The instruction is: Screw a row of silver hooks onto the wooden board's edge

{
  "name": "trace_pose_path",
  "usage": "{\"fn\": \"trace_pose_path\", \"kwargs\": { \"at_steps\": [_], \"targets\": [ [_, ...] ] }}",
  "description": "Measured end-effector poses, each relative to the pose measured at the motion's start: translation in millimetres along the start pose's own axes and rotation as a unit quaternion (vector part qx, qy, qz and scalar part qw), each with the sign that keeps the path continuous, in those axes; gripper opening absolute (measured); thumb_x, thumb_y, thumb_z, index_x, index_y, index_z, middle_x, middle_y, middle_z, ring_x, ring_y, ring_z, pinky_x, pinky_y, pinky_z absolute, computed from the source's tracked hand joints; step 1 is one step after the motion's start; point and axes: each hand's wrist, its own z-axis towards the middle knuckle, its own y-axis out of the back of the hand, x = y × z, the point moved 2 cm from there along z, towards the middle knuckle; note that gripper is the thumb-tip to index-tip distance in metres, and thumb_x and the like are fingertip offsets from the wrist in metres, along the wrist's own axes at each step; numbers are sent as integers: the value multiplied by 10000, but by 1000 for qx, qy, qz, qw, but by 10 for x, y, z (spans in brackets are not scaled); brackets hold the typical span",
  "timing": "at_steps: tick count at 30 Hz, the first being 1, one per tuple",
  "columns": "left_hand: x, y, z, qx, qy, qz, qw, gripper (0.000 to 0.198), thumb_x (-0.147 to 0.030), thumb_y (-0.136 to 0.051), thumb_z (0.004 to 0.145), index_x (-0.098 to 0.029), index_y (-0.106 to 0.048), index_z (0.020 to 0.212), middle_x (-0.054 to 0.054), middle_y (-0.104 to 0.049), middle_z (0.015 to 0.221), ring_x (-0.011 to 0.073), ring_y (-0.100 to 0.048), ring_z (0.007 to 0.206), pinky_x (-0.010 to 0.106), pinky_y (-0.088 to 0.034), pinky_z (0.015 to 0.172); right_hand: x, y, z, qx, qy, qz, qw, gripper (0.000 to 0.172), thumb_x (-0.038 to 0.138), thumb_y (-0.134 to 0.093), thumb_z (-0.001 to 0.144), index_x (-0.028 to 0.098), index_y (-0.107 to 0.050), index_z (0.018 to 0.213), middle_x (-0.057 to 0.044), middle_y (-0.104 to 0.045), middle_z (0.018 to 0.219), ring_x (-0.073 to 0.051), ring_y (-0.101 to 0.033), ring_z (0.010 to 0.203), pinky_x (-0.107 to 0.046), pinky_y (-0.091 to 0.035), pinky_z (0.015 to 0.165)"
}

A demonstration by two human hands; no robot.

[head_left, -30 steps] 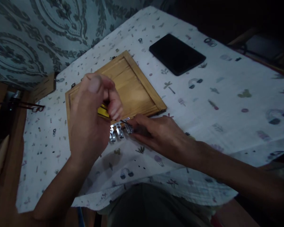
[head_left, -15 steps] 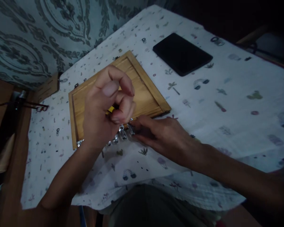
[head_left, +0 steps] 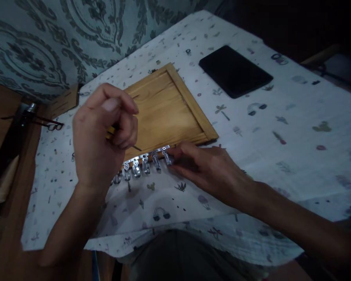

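A wooden board with a raised frame (head_left: 166, 113) lies on the table, and a metal hook rail (head_left: 144, 158) runs along its near edge with several silver hooks hanging past it. My left hand (head_left: 101, 128) is raised over the board's left part, its fingers curled around a screwdriver (head_left: 110, 132). Only a bit of the black and yellow handle and a thin shaft end show; the tip is apart from the screw at the rail's right end. My right hand (head_left: 204, 164) pinches the rightmost hook (head_left: 167, 157) at the board's near edge.
A black tablet (head_left: 235, 72) lies flat beyond the board to the right. Eyeglasses (head_left: 54, 127) and a brown cardboard piece (head_left: 66, 101) are at the left edge. A patterned white cloth (head_left: 263, 144) covers the table; a patterned wall (head_left: 46, 50) stands behind.
My left hand with the screwdriver has moved left, away from the rail's right end, baring more hooks. My right hand stays at the rail; the whole view has shifted slightly.
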Motion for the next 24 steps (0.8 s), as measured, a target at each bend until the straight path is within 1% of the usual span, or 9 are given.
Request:
{"fn": "trace_pose_path", "kwargs": {
  "at_steps": [2, 4, 6, 8, 13, 18, 24],
  "targets": [
    [-8, -49, 8, -27, 0, -48, 998, 271, -142, -419, 866, -155, -579, 647, -54, -231, 403, 55, -161, 339, 230, -165, 354, -8, -2, -4, -3, 3, 3, 1000, 127, 269, -622, 858, 208, -591, 964, 22, -703, 787, -144, -642, 631, -231, -412, 537],
    [-3, -127, 0, -24, 6, -71, 997, 262, -98, -404, 849, -157, -573, 658, -54, -242, 398, 59, -180, 339, 222, -183, 357, -14, -2, -9, -6, 8, 10, 1000, 153, 270, -607, 870, 211, -592, 1010, 19, -707, 803, -145, -645, 641, -233, -413, 544],
    [23, -199, -20, -4, 5, -82, 997, 222, -110, -445, 840, -164, -588, 679, -52, -268, 401, 64, -203, 339, 225, -200, 357, -13, 0, -11, -5, 12, 16, 1000, 170, 281, -590, 882, 214, -592, 1039, 20, -700, 785, -141, -638, 632, -232, -407, 543],
    [59, -238, -42, 8, 0, -88, 996, 206, -123, -462, 843, -166, -599, 695, -50, -279, 410, 65, -216, 342, 225, -217, 360, -8, 4, -10, -5, 8, 15, 1000, 161, 291, -589, 881, 215, -599, 1023, 24, -689, 747, -135, -622, 602, -229, -391, 528],
    [98, -241, -69, -4, -1, -74, 997, 186, -158, -484, 861, -183, -590, 710, -54, -267, 426, 64, -208, 362, 217, -219, 375, -5, 7, -9, -7, 6, 22, 1000, 168, 295, -567, 890, 216, -604, 1034, 20, -694, 757, -132, -615, 594, -228, -378, 518],
    [115, -259, -76, -24, 15, -80, 996, 220, -152, -454, 871, -184, -591, 703, -54, -250, 437, 71, -190, 388, 231, -206, 403, -31, -6, -19, -5, 6, 16, 1000, 187, 327, -567, 889, 219, -600, 1038, 24, -687, 742, -140, -619, 602, -236, -382, 527],
    [151, -278, -77, -20, -5, -70, 997, 208, -188, -497, 854, -207, -621, 688, -48, -251, 427, 74, -173, 364, 244, -193, 386, -17, -7, -6, -5, 5, 15, 1000, 166, 310, -580, 882, 221, -600, 1020, 31, -680, 740, -133, -611, 601, -236, -385, 535]
  ]
}}
